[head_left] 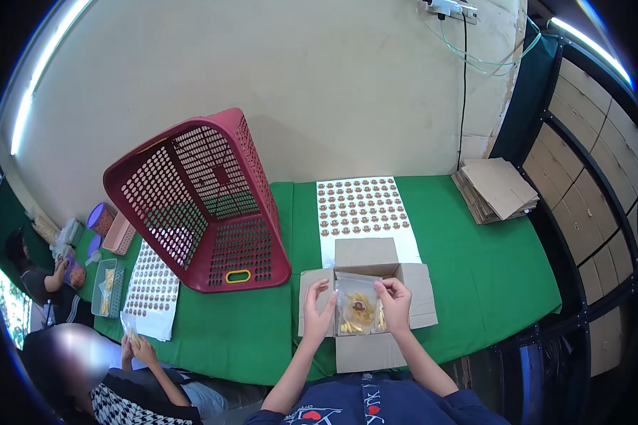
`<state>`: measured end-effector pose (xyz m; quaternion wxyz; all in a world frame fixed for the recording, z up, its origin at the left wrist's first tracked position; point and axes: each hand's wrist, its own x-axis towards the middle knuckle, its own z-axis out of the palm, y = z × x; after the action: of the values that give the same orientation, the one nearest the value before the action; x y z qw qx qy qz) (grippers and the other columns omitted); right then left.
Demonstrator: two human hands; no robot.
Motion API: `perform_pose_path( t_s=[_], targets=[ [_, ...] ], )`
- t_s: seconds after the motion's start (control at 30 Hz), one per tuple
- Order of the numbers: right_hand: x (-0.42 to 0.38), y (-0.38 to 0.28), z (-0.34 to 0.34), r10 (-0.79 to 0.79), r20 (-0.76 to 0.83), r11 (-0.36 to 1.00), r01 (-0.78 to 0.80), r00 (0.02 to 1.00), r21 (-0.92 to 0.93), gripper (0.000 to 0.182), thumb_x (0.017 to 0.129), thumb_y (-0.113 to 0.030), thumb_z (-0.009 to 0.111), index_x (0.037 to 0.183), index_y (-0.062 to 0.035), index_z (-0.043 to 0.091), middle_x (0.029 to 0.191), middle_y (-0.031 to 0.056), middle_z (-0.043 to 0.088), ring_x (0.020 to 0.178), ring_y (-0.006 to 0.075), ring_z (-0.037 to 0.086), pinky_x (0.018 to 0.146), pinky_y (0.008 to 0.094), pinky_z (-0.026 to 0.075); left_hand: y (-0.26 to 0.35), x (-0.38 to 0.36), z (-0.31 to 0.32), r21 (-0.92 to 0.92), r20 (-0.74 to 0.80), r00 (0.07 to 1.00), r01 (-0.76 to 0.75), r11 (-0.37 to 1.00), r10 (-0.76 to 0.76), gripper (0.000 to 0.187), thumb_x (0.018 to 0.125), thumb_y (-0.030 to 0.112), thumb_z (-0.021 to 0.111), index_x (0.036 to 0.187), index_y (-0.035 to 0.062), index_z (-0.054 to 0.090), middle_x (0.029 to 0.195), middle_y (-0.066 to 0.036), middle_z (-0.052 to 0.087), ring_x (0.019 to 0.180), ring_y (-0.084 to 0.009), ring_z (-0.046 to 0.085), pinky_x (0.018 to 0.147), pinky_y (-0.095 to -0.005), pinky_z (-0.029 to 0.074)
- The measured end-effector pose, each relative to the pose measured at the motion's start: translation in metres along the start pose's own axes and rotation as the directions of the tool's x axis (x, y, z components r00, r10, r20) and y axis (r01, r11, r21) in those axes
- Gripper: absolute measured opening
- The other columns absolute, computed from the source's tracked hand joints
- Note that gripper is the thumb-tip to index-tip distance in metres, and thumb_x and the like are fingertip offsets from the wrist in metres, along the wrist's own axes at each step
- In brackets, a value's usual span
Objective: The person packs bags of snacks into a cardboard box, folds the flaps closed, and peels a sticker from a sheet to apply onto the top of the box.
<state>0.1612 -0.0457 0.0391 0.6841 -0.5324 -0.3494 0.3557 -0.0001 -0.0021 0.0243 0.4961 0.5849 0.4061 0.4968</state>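
Observation:
A clear plastic bag (359,301) with yellow snack pieces and a small round brown label lies over the opening of a cardboard box (419,292). The box's flaps are folded outward. My right hand (395,304) pinches the bag's upper right corner between thumb and fingers. At the bag's left edge is my left hand (320,310), its fingers apart and stretched upward, the thumb close to the plastic. More yellow pieces show low in the box beside the bag.
A large red plastic basket (280,244) lies on its side left of the box on the green cloth (485,262). Behind the box is a sheet of round stickers (361,205); flattened cardboard (500,188) is stacked right. At left, a seated person (145,350) holds a bag.

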Motion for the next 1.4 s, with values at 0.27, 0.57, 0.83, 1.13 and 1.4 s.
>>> perform_pose_path(
  t_s=[0.27,0.57,0.83,1.13,1.4],
  targets=[
    [-0.023,-0.014,0.034,-0.266,0.357,0.939,0.325,0.896,-0.117,0.019,0.080,-0.002,0.057,0.098,0.0017,0.061,0.098,0.0089,0.057,0.090,0.0157,0.054,0.082,0.0294,0.045,0.023,-0.013,0.011,-0.235,0.161,0.987,0.059,0.970,-0.021,0.037,0.085,0.016,0.059,0.116,-0.0014,0.048,0.115,-0.010,0.052,0.109,-0.0166,0.048,0.093,-0.0300,0.039],
    [-0.006,-0.008,0.023,0.088,0.256,0.995,-0.073,0.963,-0.065,0.016,0.077,-0.007,0.065,0.092,0.0003,0.062,0.091,0.0052,0.056,0.086,0.0142,0.055,0.075,0.0264,0.045,0.034,-0.010,0.006,-0.352,0.114,0.972,0.235,0.906,-0.207,0.020,0.085,0.012,0.059,0.099,-0.0021,0.060,0.095,-0.009,0.063,0.087,-0.0135,0.059,0.080,-0.0245,0.047],
    [-0.011,-0.012,0.028,-0.015,0.241,0.999,0.023,0.970,-0.031,0.007,0.076,-0.004,0.066,0.080,0.0019,0.064,0.084,0.0030,0.053,0.079,0.0104,0.055,0.069,0.0225,0.045,0.035,-0.005,0.009,-0.292,0.052,0.979,0.203,0.935,-0.196,0.019,0.082,0.011,0.063,0.094,-0.0024,0.060,0.090,-0.008,0.064,0.085,-0.0112,0.059,0.073,-0.0224,0.046],
    [-0.001,-0.026,0.011,-0.083,0.217,0.988,0.108,0.973,-0.107,0.004,0.076,-0.001,0.065,0.078,0.0023,0.064,0.082,0.0026,0.050,0.073,0.0083,0.053,0.061,0.0194,0.043,0.037,0.005,-0.002,-0.030,0.057,0.996,0.074,0.997,-0.072,0.017,0.077,0.011,0.068,0.086,-0.0025,0.063,0.083,-0.007,0.066,0.079,-0.0107,0.062,0.073,-0.0239,0.048],
    [-0.001,-0.027,0.009,-0.061,0.237,0.997,0.049,0.970,0.056,0.006,0.080,0.000,0.060,0.080,0.0055,0.063,0.088,0.0054,0.050,0.076,0.0129,0.058,0.068,0.0235,0.049,0.045,0.006,-0.017,0.056,0.045,0.998,0.048,0.997,-0.051,0.014,0.075,0.005,0.069,0.085,-0.0023,0.062,0.076,-0.004,0.064,0.070,-0.0072,0.060,0.065,-0.0198,0.047]
  ],
)
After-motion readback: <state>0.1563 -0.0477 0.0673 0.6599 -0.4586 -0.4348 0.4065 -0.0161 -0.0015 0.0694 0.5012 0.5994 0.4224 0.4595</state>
